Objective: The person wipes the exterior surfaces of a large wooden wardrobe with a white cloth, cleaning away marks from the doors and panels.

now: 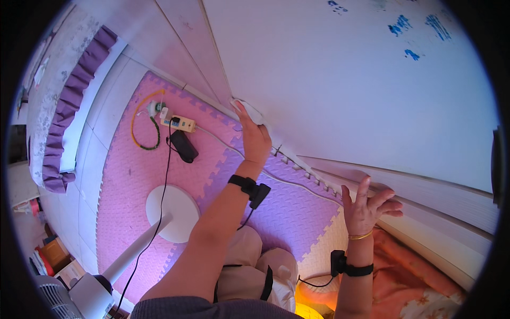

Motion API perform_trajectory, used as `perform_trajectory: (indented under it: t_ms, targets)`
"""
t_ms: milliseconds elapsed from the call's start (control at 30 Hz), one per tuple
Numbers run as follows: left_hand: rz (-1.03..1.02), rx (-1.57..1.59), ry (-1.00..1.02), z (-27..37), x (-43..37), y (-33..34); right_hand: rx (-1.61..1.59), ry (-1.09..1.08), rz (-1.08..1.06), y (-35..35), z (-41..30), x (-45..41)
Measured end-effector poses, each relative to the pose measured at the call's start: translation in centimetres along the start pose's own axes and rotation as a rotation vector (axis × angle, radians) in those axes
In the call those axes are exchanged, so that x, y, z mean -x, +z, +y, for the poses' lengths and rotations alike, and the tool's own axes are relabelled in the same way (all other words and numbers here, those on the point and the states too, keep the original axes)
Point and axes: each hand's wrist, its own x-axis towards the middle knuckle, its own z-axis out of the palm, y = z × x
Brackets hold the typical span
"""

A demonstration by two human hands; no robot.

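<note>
My left hand [254, 139] reaches forward and presses a white cloth or tissue [250, 110] against the lower edge of a white wall panel [318, 95]. Its fingertips are partly covered by the cloth. Off to the right, my right hand [364, 209] has its fingers spread and holds nothing. It is close to the wooden trim [414, 195] along the panel's base; whether the fingertips touch it I cannot tell. Both wrists wear black straps with small devices. A gold-coloured bangle [360, 236] circles the right wrist.
Pink foam mat [119, 191] and purple foam mat [279, 215] cover the floor. A power strip [182, 123], a black adapter [183, 146] and a coiled cord [133, 119] lie ahead left. A white standing fan [173, 211] is beside me. Orange bedding [414, 259] lies right. Blue marks [399, 25] dot the panel.
</note>
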Motion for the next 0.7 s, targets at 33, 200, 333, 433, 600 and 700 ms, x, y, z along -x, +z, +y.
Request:
perform_trajectory:
  t_ms: [33, 200, 333, 433, 600, 700]
  targets:
    - [0.017, 0.038, -0.023, 0.2, 0.5, 0.6, 0.002, 0.001, -0.001, 0.0, -0.1, 0.0]
    - [-0.081, 0.126, -0.112, -0.6, 2.8, 1.3, 0.021, 0.005, -0.003, 0.0, -0.7, 0.0]
    - [-0.024, -0.134, 0.019, -0.7, -0.5, -0.9, 0.034, 0.003, -0.022, 0.0, -0.7, 0.3]
    - [0.121, -0.192, 0.098, -1.8, -3.8, -1.6, 0.037, 0.004, -0.017, 0.4, -0.6, 0.2]
    - [0.104, -0.083, -0.02, -5.4, -2.8, 0.5, 0.09, -0.008, 0.026, 1.6, -1.1, -0.4]
    - [0.037, -0.003, -0.127, -7.3, 0.8, 2.7, 0.098, -0.014, 0.036, 2.0, -1.5, -0.3]
